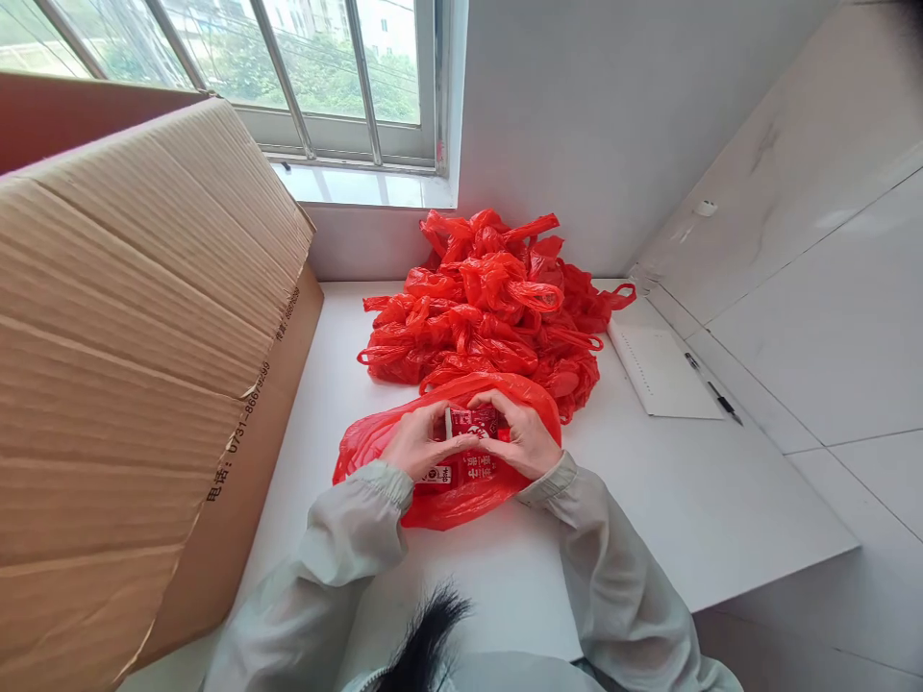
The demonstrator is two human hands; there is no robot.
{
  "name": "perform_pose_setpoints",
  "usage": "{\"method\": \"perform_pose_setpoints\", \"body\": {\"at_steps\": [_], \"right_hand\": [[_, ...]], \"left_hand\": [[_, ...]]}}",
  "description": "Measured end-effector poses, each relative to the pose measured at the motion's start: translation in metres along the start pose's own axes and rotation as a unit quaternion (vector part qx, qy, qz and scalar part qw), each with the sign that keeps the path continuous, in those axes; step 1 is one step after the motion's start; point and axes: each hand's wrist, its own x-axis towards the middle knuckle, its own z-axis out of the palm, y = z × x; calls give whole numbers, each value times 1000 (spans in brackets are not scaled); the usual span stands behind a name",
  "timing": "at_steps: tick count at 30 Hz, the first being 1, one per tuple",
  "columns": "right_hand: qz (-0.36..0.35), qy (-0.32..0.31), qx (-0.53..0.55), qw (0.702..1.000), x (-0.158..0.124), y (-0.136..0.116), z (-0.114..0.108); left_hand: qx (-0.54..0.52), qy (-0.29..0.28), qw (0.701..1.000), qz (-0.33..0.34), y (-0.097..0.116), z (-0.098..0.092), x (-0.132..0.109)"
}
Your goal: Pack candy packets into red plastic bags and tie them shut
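Both hands are inside the mouth of a red plastic bag (pixel 447 509) lying spread on the white table. My left hand (pixel 422 440) and my right hand (pixel 525 434) face each other, gripping the two sides of a dark red packet (pixel 474 421) with white printing. The thumbs lie across its front and nearly meet. Below the hands, more dark red printed packaging (pixel 476 469) shows in the bag, with a white label (pixel 436 475) near my left wrist. Whether it is one packet or several, I cannot tell.
Knotted red plastic bags (pixel 483 327) are heaped behind, against the wall. A large open cardboard box (pixel 130 365) stands at left. Sheets of paper (pixel 663 375) and a black pen (pixel 723 402) lie at right on the table (pixel 649 500). A barred window (pixel 324 67) is at the back left.
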Motion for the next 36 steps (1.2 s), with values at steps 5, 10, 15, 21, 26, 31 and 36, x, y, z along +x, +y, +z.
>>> {"method": "perform_pose_setpoints", "body": {"at_steps": [5, 10, 15, 21, 26, 31, 36], "right_hand": [[111, -28, 255, 960, 1, 3, 3], [148, -9, 305, 941, 2, 12, 3], [100, 5, 253, 962, 2, 10, 1], [97, 22, 265, 959, 0, 3, 3], [155, 22, 314, 936, 0, 3, 5], [153, 96, 308, 934, 3, 7, 10], [158, 149, 328, 920, 8, 11, 13]], "left_hand": [[-144, -43, 985, -82, 0, -2, 0], [-126, -40, 986, -99, -3, -1, 3], [-138, -52, 986, -83, 0, -2, 3], [-108, -36, 991, -72, 8, -8, -1], [-106, 18, 989, -98, 12, -8, -4], [-88, 35, 990, -106, 14, -4, -4], [-184, 35, 974, -129, 13, -2, -3]]}}
